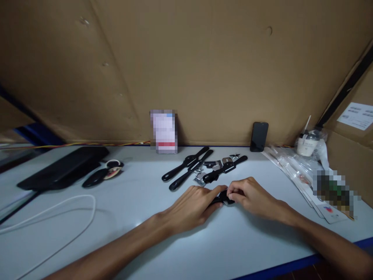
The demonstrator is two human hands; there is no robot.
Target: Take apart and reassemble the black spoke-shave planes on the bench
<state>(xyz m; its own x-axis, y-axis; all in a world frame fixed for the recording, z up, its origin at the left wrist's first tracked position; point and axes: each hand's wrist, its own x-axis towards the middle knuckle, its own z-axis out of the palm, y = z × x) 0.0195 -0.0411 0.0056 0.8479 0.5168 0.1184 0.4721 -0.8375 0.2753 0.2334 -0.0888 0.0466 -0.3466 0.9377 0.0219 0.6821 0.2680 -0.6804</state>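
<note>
My left hand [196,206] is closed around one side of a black spokeshave [225,197] on the table, mostly hidden by my fingers. At the tool's middle, my right hand [247,195] is pinched; whatever its fingertips grip is too small to make out. Just beyond my hands lies another black spokeshave [228,167], slanting up to the right. Two more black spokeshave bodies lie side by side to its left, the farther one [186,162] and the nearer one [190,171]. Between these are small metal parts [200,178] and flat plates [217,164].
Against the cardboard back wall lean a dark phone [259,137] and a blurred-out upright screen [165,132]. Plastic packages [303,186] and a bagged cup [308,144] are on the right. On the left are a black flat object [62,169], a key fob [95,177] and a white cable [93,206].
</note>
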